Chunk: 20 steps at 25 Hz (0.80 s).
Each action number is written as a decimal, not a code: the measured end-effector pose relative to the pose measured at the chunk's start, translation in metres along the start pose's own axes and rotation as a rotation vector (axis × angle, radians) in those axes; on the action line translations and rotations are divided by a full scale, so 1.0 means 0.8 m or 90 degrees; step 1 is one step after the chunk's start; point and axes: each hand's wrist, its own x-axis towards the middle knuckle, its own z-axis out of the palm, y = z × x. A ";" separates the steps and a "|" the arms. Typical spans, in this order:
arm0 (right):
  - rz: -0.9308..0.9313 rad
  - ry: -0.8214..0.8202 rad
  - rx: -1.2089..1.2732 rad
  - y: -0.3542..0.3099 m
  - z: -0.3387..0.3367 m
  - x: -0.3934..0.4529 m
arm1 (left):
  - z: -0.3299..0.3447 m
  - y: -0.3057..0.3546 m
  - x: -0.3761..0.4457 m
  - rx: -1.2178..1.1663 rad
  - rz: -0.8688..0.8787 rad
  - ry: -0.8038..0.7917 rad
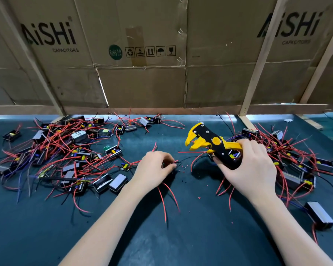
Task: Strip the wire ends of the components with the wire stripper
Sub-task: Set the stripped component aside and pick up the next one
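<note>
Two hands at work: right hand (252,166) grips a yellow-and-black wire stripper (210,144), jaws agape; left hand (155,167) pinches a thin black wire (178,161).

bench (181,237): dark blue-green mat surface, running the full width of the view.
cardboard wall (142,83): flattened brown boxes standing upright along the bench's far edge, creased and dented.
printing (50,34): "AiSHi CAPACITORS" in black at far left and again at far right.
green sticker (115,52): round, near the middle of the cardboard, beside a row of black handling symbols (150,51).
brown tape (136,46): a vertical strip just above those symbols.
wooden slats (261,54): pale, leaning across the cardboard, their feet at the far edge.
staples (180,31): along a vertical cardboard seam.
</note>
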 end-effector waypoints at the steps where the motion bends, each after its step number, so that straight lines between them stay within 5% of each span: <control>1: -0.006 -0.003 -0.014 0.001 0.001 -0.001 | 0.001 -0.002 -0.002 -0.031 -0.005 0.006; 8: -0.030 -0.057 -0.093 -0.007 0.007 -0.001 | -0.006 -0.004 -0.023 -0.451 -0.109 -0.005; 20: -0.020 -0.056 -0.114 -0.013 0.007 -0.008 | 0.000 0.002 -0.027 -0.427 -0.051 0.053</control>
